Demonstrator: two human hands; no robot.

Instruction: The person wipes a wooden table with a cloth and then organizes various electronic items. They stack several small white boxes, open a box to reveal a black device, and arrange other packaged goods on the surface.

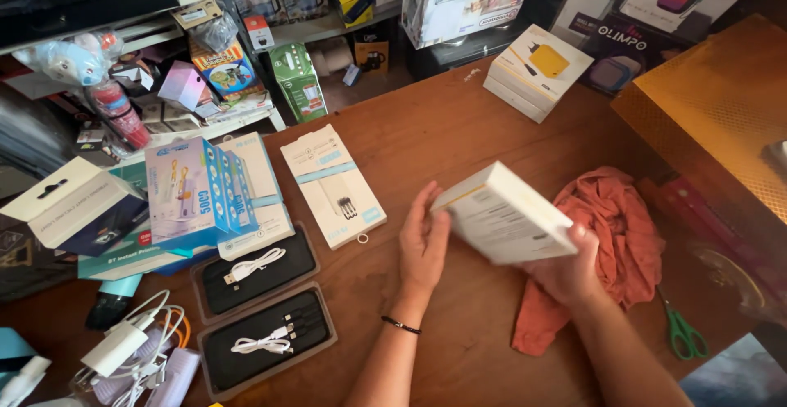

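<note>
Evidently both hands grip the white box (pixel 504 222) above the table (pixel 459 136): left hand (pixel 424 247) flat against its end, right hand (pixel 567 269) cupping underneath. Best turned slowly, over the orange cloth (pixel 623 235).

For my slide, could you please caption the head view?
Two bare hands, left hand and right hand, hold a white box over a wooden table beside an orange cloth.
</note>
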